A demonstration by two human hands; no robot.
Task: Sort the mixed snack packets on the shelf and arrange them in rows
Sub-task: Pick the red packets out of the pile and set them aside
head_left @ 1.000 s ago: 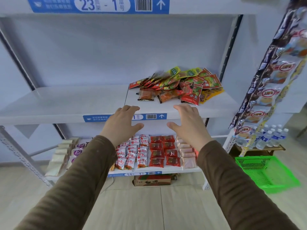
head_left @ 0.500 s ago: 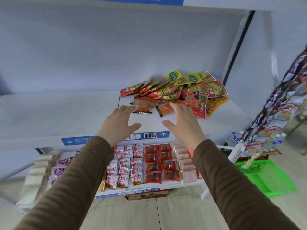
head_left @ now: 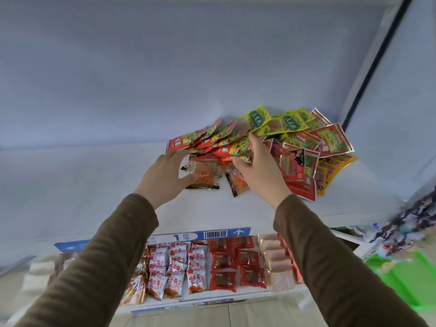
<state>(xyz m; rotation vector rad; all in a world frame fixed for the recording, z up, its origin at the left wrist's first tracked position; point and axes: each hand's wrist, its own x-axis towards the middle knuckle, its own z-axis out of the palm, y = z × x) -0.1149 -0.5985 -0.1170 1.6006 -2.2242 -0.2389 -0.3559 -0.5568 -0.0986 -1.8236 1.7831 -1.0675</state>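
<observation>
A mixed pile of snack packets [head_left: 299,138] lies at the right back of the white shelf [head_left: 89,185]: red-and-green, yellow-green, red and yellow ones overlapping. Two clear packets with orange contents [head_left: 206,174] lie at the pile's front edge. My left hand [head_left: 162,178] reaches in with spread fingers, its thumb over the left clear orange packet and its fingertips at the pile's left edge. My right hand [head_left: 262,171] lies on the middle of the pile, fingers stretched over the red-and-green packets [head_left: 226,148]. Neither hand plainly grips a packet.
The left half of the shelf is bare white board. On the shelf below, packets stand in sorted rows [head_left: 221,263]. A dark upright post [head_left: 372,67] bounds the shelf on the right. Hanging snack strips [head_left: 412,220] and a green basket [head_left: 410,277] are at the right.
Both hands have moved forward from the shelf's front edge onto the pile. The view has come closer and tilted down toward the shelf.
</observation>
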